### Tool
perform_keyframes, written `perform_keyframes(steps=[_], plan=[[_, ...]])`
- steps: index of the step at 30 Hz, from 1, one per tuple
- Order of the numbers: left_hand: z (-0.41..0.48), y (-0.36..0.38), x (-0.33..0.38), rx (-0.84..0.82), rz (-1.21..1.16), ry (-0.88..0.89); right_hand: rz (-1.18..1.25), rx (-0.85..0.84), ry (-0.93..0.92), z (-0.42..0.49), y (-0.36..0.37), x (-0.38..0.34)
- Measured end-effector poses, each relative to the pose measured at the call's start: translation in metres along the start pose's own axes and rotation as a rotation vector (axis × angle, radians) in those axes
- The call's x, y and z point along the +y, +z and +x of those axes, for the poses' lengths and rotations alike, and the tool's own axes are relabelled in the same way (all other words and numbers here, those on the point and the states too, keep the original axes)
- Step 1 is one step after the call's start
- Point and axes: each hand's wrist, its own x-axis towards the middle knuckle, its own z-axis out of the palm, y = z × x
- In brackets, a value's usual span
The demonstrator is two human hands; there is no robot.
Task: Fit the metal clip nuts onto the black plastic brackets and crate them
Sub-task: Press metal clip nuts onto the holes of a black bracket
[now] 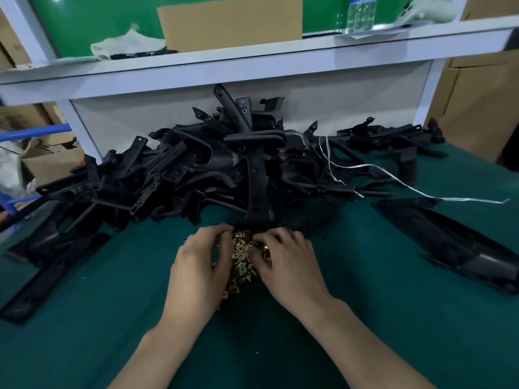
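Note:
A small heap of brass-coloured metal clip nuts (242, 259) lies on the green table, near its middle. Both my hands are on the heap. My left hand (200, 262) sits on its left side with fingers curled into the clips. My right hand (283, 258) covers its right side, fingers bent down among the clips. Whether either hand holds single clips is hidden by the fingers. Behind the heap rises a large tangled pile of black plastic brackets (213, 164). No crate is in view.
A long black bracket (455, 245) lies alone at the right, another long black bracket (47, 273) at the left. A white strap (393, 181) trails from the pile. A white shelf (252, 57) overhangs the back, bearing cardboard, a cloth and a bottle. Cardboard boxes stand on both sides.

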Motion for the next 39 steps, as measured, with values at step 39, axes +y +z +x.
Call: perform_keyframes(steps=[39], plan=[[-0.020, 0.026, 0.060, -0.058, 0.641, 0.248, 1.361, 0.240, 0.314, 0.000, -0.041, 0.023]])
